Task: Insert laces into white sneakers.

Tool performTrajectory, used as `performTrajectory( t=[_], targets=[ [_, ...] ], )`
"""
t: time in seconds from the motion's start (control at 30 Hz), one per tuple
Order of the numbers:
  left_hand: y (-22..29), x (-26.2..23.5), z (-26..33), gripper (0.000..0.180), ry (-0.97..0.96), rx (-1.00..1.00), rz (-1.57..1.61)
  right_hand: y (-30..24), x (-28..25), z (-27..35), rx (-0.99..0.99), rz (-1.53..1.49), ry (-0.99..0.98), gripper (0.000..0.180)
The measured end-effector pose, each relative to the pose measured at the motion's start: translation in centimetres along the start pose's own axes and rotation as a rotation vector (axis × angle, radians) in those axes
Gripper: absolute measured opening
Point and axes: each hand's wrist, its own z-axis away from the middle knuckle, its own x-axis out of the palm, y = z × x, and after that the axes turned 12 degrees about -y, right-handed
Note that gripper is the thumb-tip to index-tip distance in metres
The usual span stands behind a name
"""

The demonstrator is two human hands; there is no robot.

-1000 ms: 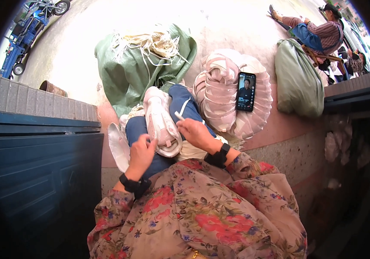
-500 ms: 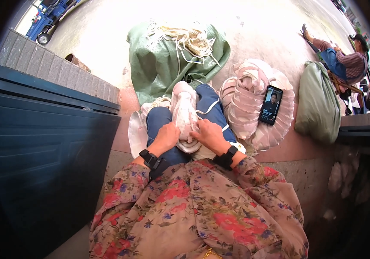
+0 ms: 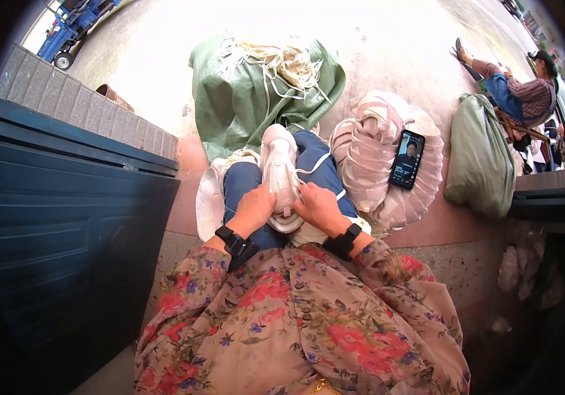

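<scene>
A pale pink-white sneaker (image 3: pixel 277 155) rests between my blue-trousered thighs, its toe pointing away from me. My left hand (image 3: pixel 254 207) is closed on its left edge near the ankle opening. At the opposite edge my right hand (image 3: pixel 319 207) pinches the shoe with bent fingers. Whether a lace end is also between those fingertips cannot be seen. A white lace (image 3: pixel 315 166) loops from the shoe's right side over my right thigh. More pale shoes (image 3: pixel 210 201) lie partly hidden beside my left leg.
Ahead, a green sack (image 3: pixel 230 99) carries a heap of cream laces (image 3: pixel 292 66). To the right are stacked pale shoe pieces (image 3: pixel 368 155) with a lit phone (image 3: pixel 407 160) on them, then a full green sack (image 3: pixel 481 158). A seated person (image 3: pixel 526 95) is beyond. A dark blue panel (image 3: pixel 78 243) flanks my left.
The view has shifted slightly, so the surroundings sit a little further left. Both hands keep nearly the same hold at the shoe's edges.
</scene>
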Motion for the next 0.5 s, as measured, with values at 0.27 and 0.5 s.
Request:
performTrajectory(
  t=[0.27, 0.5],
  targets=[
    [2.2, -0.9, 2.5, 0.023, 0.4, 0.318, -0.229, 0.7, -3.3, 1.1, 0.004, -0.415, 0.02, 0.023],
    [3.2, -2.9, 1.7, 0.028, -0.365, 0.016, 1.076, -3.4, -4.5, 3.8, -0.345, -0.42, -0.225, 0.019]
  ],
)
